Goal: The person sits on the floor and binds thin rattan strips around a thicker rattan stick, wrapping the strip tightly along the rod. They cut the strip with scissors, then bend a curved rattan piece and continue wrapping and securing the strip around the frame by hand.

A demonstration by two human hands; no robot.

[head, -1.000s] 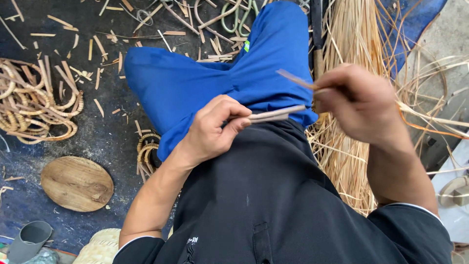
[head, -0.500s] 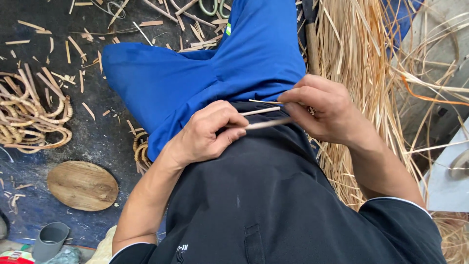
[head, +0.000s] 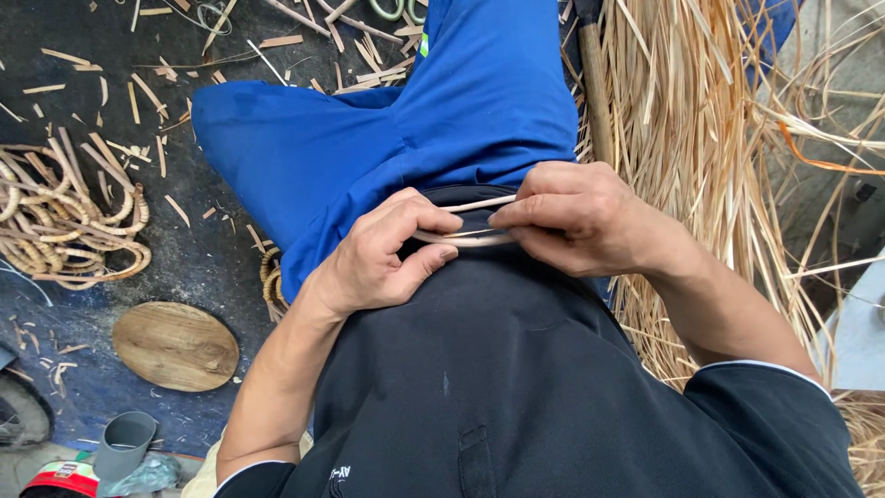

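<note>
Left hand [head: 387, 254]: closed on the cane strip [head: 466, 238], thumb under it, fingers curled over the top.
Right hand [head: 576, 217]: closed too, pinching the same strip from the other side; the two hands almost touch.
Strip: thin and pale, bent into a flat loop (one end sticks out straight on top), held just in front of the black shirt [head: 516, 387], above the blue trousers [head: 406, 120].
Straw pile [head: 701, 138]: long pale strips, on the floor to the person's right.
Coils [head: 64, 217]: bent cane rings, on the floor at the left, well apart from the hands.
Wooden disc [head: 175, 346]: flat, oval, below the coils.
Grey cup [head: 124, 443]: near the bottom left corner.
</note>
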